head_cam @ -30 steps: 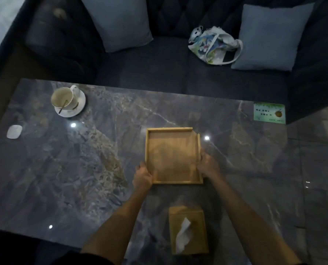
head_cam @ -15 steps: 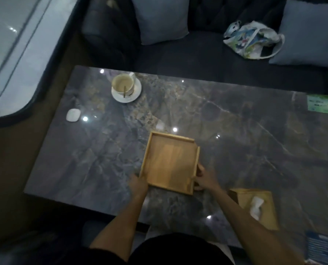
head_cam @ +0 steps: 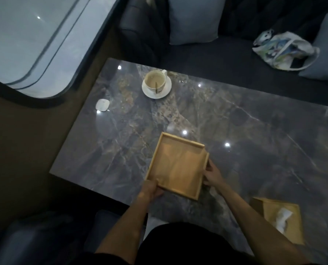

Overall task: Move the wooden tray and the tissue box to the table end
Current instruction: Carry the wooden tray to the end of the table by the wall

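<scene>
A square, empty wooden tray [head_cam: 176,165] lies turned at an angle near the front edge of the dark marble table [head_cam: 245,131]. My left hand [head_cam: 150,189] grips its near left corner. My right hand [head_cam: 212,174] holds its right rim. Both arms reach in from the bottom of the view. A wooden tissue box [head_cam: 281,219] with a white tissue sticking out of its top stands at the front right of the table, apart from both hands.
A white cup on a saucer [head_cam: 156,85] with a spoon stands near the table's far left end. A small white flat object [head_cam: 102,105] lies at the left edge. Behind the table is a dark sofa with cushions [head_cam: 192,20] and a printed bag [head_cam: 282,50].
The tray has shifted leftward along the table with both hands on it and rotated at an angle. The tissue box now lies far to its right. My view has swung left.
</scene>
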`<state>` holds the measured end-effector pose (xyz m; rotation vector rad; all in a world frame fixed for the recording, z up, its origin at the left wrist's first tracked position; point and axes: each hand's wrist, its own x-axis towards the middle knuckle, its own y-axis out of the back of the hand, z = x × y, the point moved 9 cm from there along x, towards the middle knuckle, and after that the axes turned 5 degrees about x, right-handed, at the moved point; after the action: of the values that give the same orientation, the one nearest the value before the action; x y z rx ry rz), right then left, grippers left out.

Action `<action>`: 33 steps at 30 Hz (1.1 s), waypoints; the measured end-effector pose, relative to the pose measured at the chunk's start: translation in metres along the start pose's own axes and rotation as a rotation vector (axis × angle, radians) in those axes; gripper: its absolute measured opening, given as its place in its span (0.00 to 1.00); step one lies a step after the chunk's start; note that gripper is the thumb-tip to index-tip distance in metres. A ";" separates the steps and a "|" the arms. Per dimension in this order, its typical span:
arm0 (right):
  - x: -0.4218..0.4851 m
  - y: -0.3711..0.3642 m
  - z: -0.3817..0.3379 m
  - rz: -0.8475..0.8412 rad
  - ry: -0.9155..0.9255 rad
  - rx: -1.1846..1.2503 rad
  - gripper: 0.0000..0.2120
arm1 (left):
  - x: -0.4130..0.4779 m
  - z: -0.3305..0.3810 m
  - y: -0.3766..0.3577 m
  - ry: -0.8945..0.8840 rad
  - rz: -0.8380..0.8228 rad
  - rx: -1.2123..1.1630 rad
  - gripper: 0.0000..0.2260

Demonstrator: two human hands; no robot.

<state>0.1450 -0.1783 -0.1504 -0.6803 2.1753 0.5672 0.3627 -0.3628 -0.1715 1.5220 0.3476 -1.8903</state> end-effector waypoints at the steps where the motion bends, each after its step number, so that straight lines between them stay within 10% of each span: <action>1: 0.000 -0.005 -0.004 0.004 0.017 -0.027 0.34 | -0.001 -0.001 0.000 0.015 -0.018 -0.025 0.06; 33: 0.052 -0.395 -0.179 0.049 0.022 -0.144 0.34 | 0.130 0.143 0.386 -0.020 0.138 -0.176 0.18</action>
<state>0.2671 -0.5975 -0.1517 -0.7144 2.1916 0.7514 0.4921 -0.7742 -0.1758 1.3736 0.3796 -1.7190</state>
